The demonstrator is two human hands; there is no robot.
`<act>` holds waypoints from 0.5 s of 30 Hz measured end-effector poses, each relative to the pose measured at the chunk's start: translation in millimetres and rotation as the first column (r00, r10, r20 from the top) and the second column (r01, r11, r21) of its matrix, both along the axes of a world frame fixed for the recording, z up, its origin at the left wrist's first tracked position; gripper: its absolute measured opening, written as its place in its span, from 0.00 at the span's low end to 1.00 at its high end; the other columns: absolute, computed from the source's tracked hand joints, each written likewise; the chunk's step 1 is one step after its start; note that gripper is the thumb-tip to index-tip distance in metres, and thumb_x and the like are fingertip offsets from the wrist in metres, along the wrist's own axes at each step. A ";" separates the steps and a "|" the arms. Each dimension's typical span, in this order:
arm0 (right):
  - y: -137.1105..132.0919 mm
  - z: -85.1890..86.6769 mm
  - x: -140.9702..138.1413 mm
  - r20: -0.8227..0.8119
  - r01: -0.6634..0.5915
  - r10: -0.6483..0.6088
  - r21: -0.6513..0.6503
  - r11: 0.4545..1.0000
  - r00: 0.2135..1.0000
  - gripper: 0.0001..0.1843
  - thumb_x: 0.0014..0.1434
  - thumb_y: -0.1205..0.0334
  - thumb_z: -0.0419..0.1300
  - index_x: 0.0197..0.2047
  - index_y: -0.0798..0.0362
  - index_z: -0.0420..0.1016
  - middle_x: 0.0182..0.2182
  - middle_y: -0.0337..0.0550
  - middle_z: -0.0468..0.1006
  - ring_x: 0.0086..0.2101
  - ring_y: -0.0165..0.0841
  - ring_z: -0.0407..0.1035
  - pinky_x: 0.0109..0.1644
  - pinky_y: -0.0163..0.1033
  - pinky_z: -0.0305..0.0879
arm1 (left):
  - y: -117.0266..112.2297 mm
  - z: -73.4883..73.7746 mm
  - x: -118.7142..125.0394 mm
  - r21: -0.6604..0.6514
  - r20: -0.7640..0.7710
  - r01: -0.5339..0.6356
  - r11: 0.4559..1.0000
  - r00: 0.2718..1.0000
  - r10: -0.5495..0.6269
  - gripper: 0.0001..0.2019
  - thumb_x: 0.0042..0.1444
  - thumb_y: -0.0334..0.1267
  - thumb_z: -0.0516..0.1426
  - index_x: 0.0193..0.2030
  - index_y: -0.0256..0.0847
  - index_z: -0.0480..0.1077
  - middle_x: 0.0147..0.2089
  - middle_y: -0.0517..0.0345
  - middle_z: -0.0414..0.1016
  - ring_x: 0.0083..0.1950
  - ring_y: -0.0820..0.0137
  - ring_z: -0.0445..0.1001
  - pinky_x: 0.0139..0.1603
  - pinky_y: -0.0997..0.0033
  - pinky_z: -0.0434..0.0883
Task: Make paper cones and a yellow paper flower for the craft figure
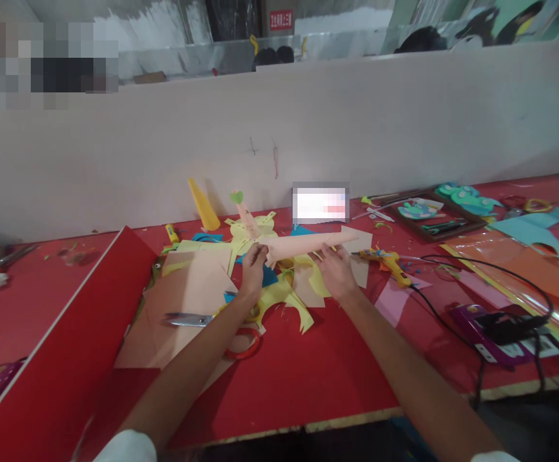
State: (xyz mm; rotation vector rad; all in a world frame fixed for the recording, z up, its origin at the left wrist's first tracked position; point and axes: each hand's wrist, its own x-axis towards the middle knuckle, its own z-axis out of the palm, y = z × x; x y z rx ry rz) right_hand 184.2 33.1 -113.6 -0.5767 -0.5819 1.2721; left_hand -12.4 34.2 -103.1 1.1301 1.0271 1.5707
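Observation:
A pale pink paper cone [308,243] lies sideways between my hands, its narrow tip pointing right. At its wide left end, my left hand [254,266] has its fingers closed on the rim. My right hand [335,268] grips the cone nearer the tip, with thumb and fingers against its lower side. Below them are yellow paper scraps [286,301] and a blue paper piece [269,276]. Scissors [190,319] lie partly under my left forearm, with a red handle loop [244,345] showing. Behind the cone stands a smaller pink paper cone [247,221] topped by a green heart.
A yellow cone [203,206] stands near the white partition [163,141]. Pink sheets [187,276] lie left. On the right are a yellow glue gun [389,263] with a black cord, a dark tray [466,228], orange sheets [520,269] and a purple box [472,314]. A red divider [81,327] rises left.

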 end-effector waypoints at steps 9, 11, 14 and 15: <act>-2.4 0.2 -1.6 0.041 -0.026 0.025 0.025 0.999 0.999 0.17 0.49 0.62 0.76 0.38 0.41 0.75 0.36 0.31 0.83 0.42 0.33 0.78 0.57 0.46 0.75 | 5.5 -7.1 3.1 -0.088 0.129 -0.001 0.996 0.992 0.012 0.19 0.54 0.55 0.67 0.36 0.41 0.73 0.35 0.60 0.72 0.35 0.72 0.69 0.37 0.74 0.70; -3.9 2.1 -3.8 0.059 -0.021 0.020 0.022 1.000 0.998 0.18 0.48 0.62 0.77 0.39 0.42 0.75 0.37 0.32 0.84 0.43 0.33 0.78 0.57 0.46 0.75 | 4.5 -6.2 3.2 -0.053 0.092 -0.013 0.999 0.996 0.017 0.20 0.54 0.56 0.68 0.33 0.41 0.71 0.33 0.61 0.70 0.34 0.73 0.67 0.37 0.74 0.69; -6.6 6.5 -6.5 0.099 -0.042 0.038 0.040 0.998 0.994 0.20 0.48 0.62 0.78 0.41 0.42 0.76 0.40 0.33 0.84 0.45 0.34 0.78 0.58 0.46 0.75 | 1.9 -3.0 2.0 -0.027 0.017 -0.058 0.998 0.998 0.058 0.20 0.55 0.56 0.67 0.32 0.40 0.70 0.30 0.62 0.67 0.32 0.74 0.64 0.34 0.74 0.66; -7.2 7.8 -7.0 0.117 -0.054 0.048 0.051 0.997 0.992 0.20 0.49 0.60 0.78 0.42 0.42 0.76 0.41 0.34 0.84 0.46 0.34 0.78 0.59 0.47 0.75 | 1.0 -1.6 1.5 -0.020 -0.012 -0.076 0.997 0.997 0.076 0.21 0.57 0.56 0.67 0.31 0.40 0.69 0.30 0.63 0.66 0.31 0.74 0.63 0.33 0.74 0.64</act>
